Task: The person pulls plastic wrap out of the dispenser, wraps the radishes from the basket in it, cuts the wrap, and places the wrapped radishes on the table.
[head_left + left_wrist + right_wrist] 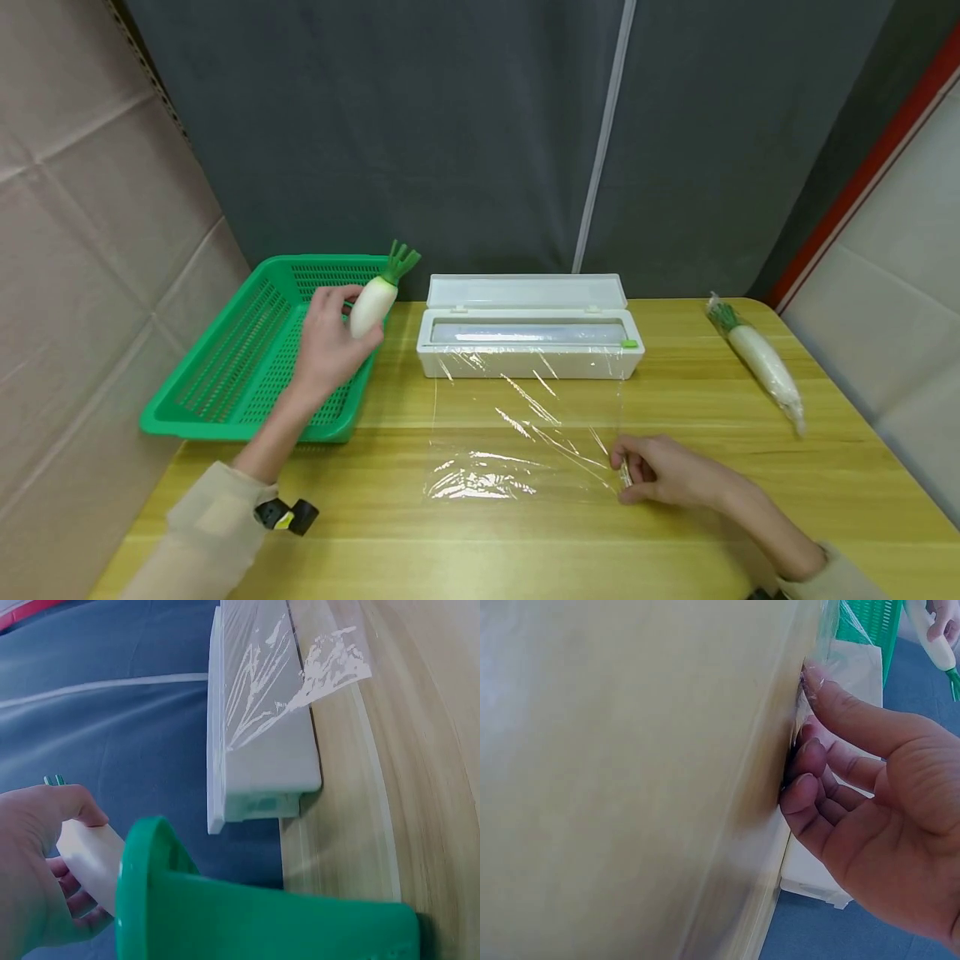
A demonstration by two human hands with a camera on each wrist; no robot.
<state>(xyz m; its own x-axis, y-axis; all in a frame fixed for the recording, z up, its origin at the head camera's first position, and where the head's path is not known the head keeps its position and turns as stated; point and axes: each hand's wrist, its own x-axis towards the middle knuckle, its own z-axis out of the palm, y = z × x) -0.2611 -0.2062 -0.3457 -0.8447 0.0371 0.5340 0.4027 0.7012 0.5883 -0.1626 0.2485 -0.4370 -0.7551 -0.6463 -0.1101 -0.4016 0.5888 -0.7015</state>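
Observation:
My left hand [332, 342] grips a white radish [372, 307] with short green stems, held up over the right side of the green basket [251, 432]. In the left wrist view the radish [91, 859] sits between thumb and fingers, partly behind the basket rim. My right hand [663, 471] pinches the right front corner of a sheet of clear plastic wrap [517, 433]. This sheet stretches over the wooden table from the white wrap dispenser [480, 364], whose lid stands raised. In the right wrist view the wrap's edge is between thumb and fingers [847, 712].
Another radish [765, 367], wrapped in clear film, lies on the right of the table [750, 517]. A small green slider [628, 343] sits at the dispenser's right end. Dark curtain [420, 150] hangs behind the table, with pale side walls left and right.

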